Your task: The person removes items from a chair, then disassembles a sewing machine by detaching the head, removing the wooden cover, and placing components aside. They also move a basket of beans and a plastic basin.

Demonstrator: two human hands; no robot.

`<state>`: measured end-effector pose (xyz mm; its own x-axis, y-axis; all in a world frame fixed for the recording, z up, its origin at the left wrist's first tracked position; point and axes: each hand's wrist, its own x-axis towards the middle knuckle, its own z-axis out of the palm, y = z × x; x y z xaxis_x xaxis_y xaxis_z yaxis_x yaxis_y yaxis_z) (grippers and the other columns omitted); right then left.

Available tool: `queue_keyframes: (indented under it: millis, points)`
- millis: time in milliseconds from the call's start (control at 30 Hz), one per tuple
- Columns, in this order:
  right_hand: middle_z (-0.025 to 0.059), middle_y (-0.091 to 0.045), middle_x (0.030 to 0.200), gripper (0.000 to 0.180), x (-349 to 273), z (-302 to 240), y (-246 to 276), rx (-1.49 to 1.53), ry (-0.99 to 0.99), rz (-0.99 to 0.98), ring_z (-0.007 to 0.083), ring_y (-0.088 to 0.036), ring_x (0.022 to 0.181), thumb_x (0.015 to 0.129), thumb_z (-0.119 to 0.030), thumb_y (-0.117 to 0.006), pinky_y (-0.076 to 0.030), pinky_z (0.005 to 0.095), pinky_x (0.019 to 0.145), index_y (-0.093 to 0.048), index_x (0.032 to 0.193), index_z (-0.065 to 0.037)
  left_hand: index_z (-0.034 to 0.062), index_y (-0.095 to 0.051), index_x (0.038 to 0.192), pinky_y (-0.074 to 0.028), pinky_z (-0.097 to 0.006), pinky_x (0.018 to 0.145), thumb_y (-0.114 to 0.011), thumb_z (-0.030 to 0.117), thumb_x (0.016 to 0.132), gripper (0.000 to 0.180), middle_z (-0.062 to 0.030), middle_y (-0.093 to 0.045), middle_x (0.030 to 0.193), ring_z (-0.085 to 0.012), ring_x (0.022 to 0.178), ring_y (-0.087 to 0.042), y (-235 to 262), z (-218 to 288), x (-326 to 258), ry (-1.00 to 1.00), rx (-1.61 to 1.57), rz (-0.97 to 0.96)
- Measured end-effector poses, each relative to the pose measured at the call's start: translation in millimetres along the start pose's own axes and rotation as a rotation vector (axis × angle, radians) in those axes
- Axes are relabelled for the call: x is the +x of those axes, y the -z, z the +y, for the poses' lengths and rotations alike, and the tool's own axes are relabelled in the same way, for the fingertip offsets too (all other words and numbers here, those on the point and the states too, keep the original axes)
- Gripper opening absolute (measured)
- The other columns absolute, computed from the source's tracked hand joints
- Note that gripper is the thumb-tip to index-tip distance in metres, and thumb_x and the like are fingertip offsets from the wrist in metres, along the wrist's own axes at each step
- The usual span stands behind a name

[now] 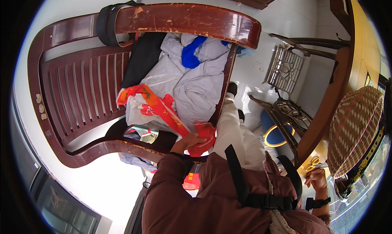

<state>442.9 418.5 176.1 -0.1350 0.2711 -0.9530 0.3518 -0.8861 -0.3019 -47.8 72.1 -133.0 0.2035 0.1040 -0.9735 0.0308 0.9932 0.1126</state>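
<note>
Standing close by, I see the person's left grip (190,141) curled around the near end of a red strip (165,111) (plastic or cloth, I can't tell which). From that grip the strip stretches ahead and leftward over pale grey fabric (196,91) on the wooden chair (188,19), with a blue piece (190,56) lying farther ahead. Well to its right, the right grip (316,179) is half curled at the counter (365,50); whether it has hold of anything, I can't tell. Yellow-handled scissors (313,163) lie just ahead of those fingers, and a brown patterned thing (355,129) sits farther rightward.
</note>
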Motion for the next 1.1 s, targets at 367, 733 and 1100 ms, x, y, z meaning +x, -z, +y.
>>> queue_keyframes:
  millis: [367,733,1100]
  points:
    - [0.0197,-0.066,0.068,0.020,0.5,-0.4,3.6,-0.007,0.006,-0.037,0.0319,-0.067,0.052,0.076,-0.010,-0.074,-0.050,0.0358,0.035,-0.068,0.083,0.008,0.0046,-0.068,0.105,-0.053,-0.042,0.074,-0.059,0.059,0.084,0.060,-0.0144,-0.070,0.092,-0.0308,0.086,-0.068,142.1,-15.3,24.5,0.218,-0.355,1.070]
    - [0.0210,-0.066,0.067,0.021,-0.6,-1.1,-1.2,0.014,0.024,-0.003,0.0313,-0.066,0.051,0.076,-0.010,-0.073,-0.049,0.0353,0.035,-0.067,0.083,0.010,0.0064,-0.057,0.107,-0.053,-0.034,0.057,-0.072,0.023,0.083,0.033,-0.0128,-0.059,0.094,-0.0271,0.076,-0.059,157.0,30.5,36.4,-0.055,-1.436,0.849]
    - [0.0208,-0.065,0.066,0.020,0.6,6.6,2.8,0.033,0.070,-0.009,0.0312,-0.066,0.050,0.078,-0.009,-0.071,-0.049,0.0345,0.035,-0.066,0.083,0.010,0.0002,-0.067,0.087,-0.048,-0.049,0.085,-0.050,0.012,0.079,0.023,-0.0225,-0.065,0.106,-0.0413,0.103,-0.061,95.9,27.8,34.1,0.007,0.258,0.890]
